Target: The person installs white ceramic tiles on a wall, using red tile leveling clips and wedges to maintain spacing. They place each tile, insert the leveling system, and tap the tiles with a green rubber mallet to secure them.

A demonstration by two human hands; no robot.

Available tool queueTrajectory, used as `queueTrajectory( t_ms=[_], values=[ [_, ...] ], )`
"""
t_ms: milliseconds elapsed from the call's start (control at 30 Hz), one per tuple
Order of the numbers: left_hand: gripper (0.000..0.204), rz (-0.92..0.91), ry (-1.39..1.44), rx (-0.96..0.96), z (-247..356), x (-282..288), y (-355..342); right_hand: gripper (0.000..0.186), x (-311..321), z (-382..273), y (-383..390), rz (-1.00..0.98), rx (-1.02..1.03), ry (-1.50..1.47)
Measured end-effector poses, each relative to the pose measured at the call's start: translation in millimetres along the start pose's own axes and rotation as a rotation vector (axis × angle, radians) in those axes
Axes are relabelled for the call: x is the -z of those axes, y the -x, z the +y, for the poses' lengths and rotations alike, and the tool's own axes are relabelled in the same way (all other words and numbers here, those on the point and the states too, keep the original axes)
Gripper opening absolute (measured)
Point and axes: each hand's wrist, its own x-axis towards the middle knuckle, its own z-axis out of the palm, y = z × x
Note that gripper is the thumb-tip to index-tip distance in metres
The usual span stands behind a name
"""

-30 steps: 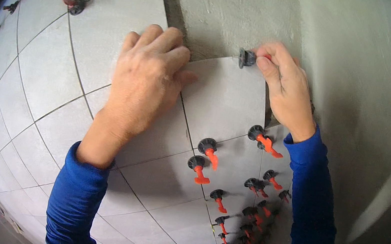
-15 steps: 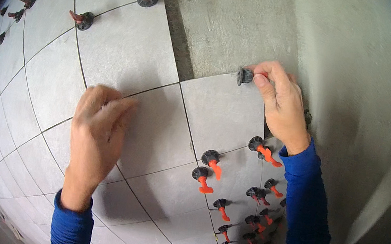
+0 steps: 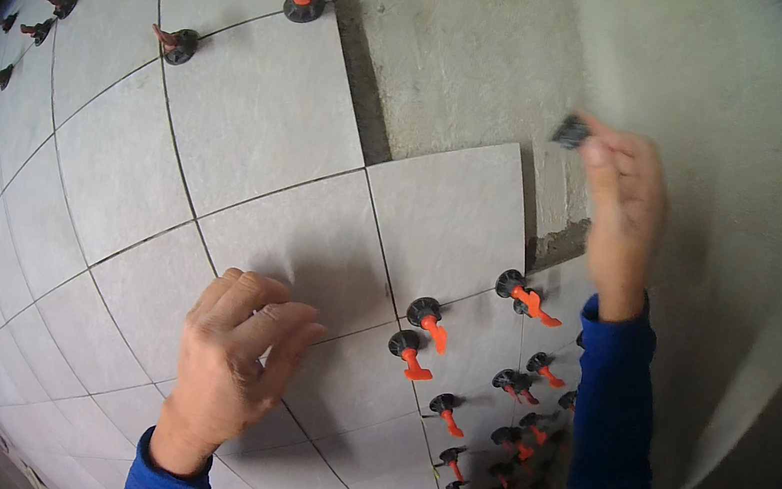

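Over the bare concrete (image 3: 459,62) at upper R, the R hand (image 3: 630,189) has a dark clip (image 3: 571,132) pinched btwn thumb & fingers, grip closed on it; blur hides the clip's detail; to its lower L lies the end tile (image 3: 448,202), no clip showing on its top edge; just changed: the clip is off that top edge & out over the concrete, so the edge is prob. unclamped for now w/ the clip loose in the hand; vs. half a sec ago, the R hand is farther R & a bit up, clip turned to another angle, & more of the bare gap (image 3: 550,193) beside the tile shows; the L hand (image 3: 237,358) is lower & farther R, over the laid tiles (image 3: 283,87), fingers curled, thumb close by; can't tell if its grip has anything; red-handled clips (image 3: 423,312) below look about the same.
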Motion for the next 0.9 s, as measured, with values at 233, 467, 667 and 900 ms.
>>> queueTrajectory(
  t_ms=[233,467,667,900],
  values=[
    [0.011,-0.198,0.447,0.113,24.6,-6.2,24.0,0.008,70.9,-34.7,54.9,0.374,-0.355,-0.360],
    [0.031,-0.404,1.492,0.568,108.4,-93.6,54.4,0.018,77.6,-60.6,80.6,0.169,-0.672,-0.514],
    [0.030,-0.057,2.062,1.015,119.7,-177.8,13.7,0.016,70.4,-79.1,72.9,-0.228,-0.743,-0.215],
    [0.031,-0.011,1.995,1.185,118.5,-184.9,3.5,0.023,55.2,-36.7,56.0,-0.553,-0.295,0.412]
  ],
)
